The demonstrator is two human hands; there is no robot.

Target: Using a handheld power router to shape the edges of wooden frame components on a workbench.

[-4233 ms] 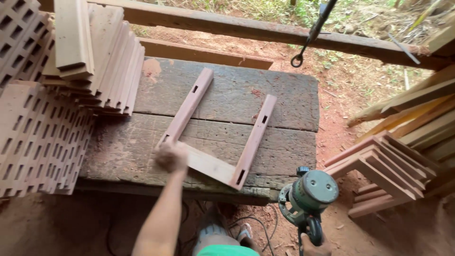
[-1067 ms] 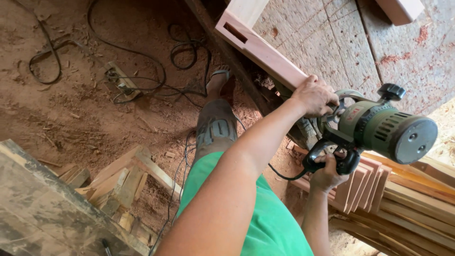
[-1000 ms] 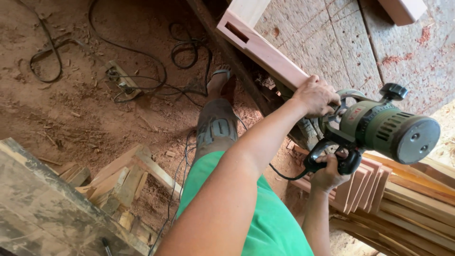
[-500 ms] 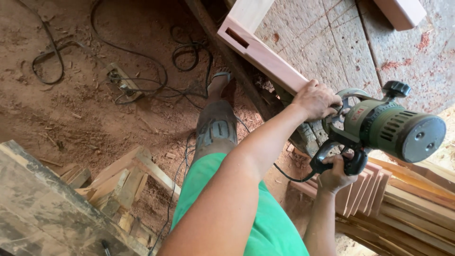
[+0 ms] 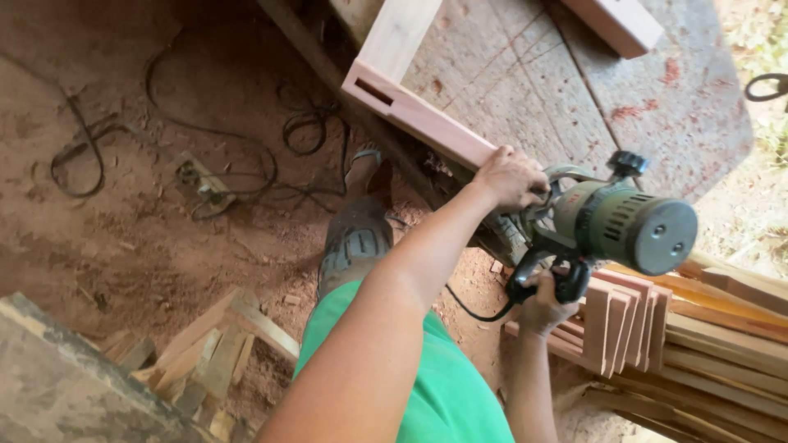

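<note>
A green power tool (image 5: 628, 226) with a round motor housing and a black handle hangs in the air beside the edge of the workbench (image 5: 533, 90). My left hand (image 5: 509, 176) reaches across my body and grips the tool's upper grip, close to the end of a pale wooden frame (image 5: 419, 115) lying on the bench. Just below, my right hand (image 5: 542, 308) is closed around the black handle. The tool's black cord (image 5: 468, 308) loops down under it.
Stacks of cut wooden slats (image 5: 657, 328) lie under the tool at the right. More wood offcuts (image 5: 213, 353) sit at the lower left. Cables (image 5: 246, 156) trail over the dirt floor. My foot (image 5: 361, 176) stands by the bench.
One second ago both hands held the tool lower and nearer my body. It has since risen slightly and shifted right. Four seconds ago my left hand rested on the frame and the tool stood alone.
</note>
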